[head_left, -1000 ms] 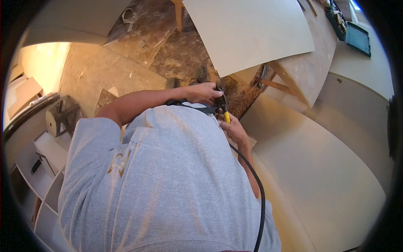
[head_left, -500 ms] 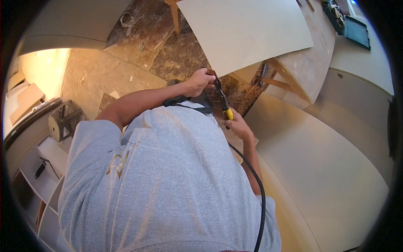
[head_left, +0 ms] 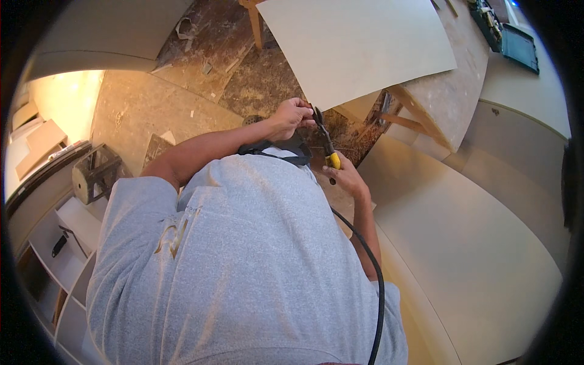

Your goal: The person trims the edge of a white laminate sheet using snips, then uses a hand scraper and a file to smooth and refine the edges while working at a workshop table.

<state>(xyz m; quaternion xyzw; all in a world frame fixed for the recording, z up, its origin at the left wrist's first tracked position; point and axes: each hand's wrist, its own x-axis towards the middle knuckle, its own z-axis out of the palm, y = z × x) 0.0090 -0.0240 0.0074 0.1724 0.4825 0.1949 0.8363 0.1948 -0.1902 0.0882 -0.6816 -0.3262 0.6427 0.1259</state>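
My right hand is closed around the handle end of a slim black-and-yellow hand tool, which points up and away from my body. Its exact kind is hard to make out. At the tool's far tip, my left hand has its fingers pinched together; whatever lies between them is too small to name. Both hands are in front of my waist, just short of the near corner of a large off-white panel. A black strap or bag hangs at my waist below the left wrist.
The panel lies on a wooden worktable. A green toolbox stands open at the far right. Large pale boards fill the right side. Sawdust and scraps cover the floor. A black cable runs past my right arm.
Very little differs. The tool and my right hand have shifted slightly, while my left hand stays at the tool's tip.
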